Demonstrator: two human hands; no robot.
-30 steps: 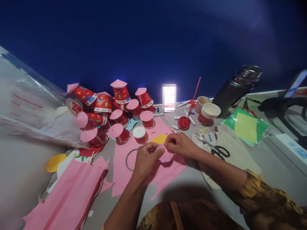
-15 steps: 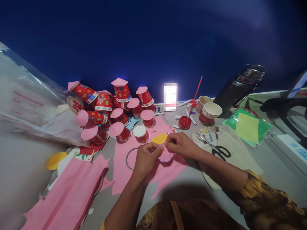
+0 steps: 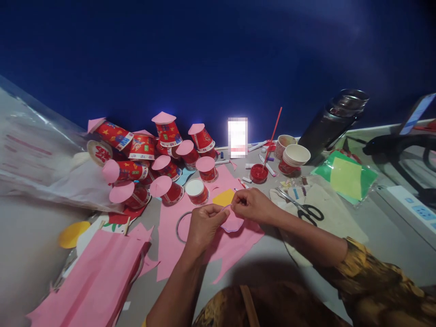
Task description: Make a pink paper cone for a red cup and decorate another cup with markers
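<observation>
Between my hands is a small pink paper piece (image 3: 233, 222) with a purple wavy edge. My left hand (image 3: 206, 225) pinches its left side between thumb and fingers. At its upper edge my right hand (image 3: 250, 204) is closed, fingertips pressed together on the rim. Just behind them lies a yellow paper (image 3: 223, 198), partly covered by the hands. Beneath is a large pink sheet (image 3: 170, 254), with a grey ring (image 3: 178, 227) beside my left hand. A red cup with a white top (image 3: 196, 190) stands behind my left hand.
Red cups with pink cone tops (image 3: 166, 134) are piled at the back left. Scissors (image 3: 303, 210) lie on a cloth (image 3: 327, 227) to the right. Further back are a red paint dish (image 3: 259, 174), stacked cups (image 3: 294, 159) and a dark flask (image 3: 330, 122). A pink bag (image 3: 91, 277) lies front left.
The view has shifted slightly, so most objects appear a little further left. Both hands still hold the pink piece, with only a small change in the right fingers.
</observation>
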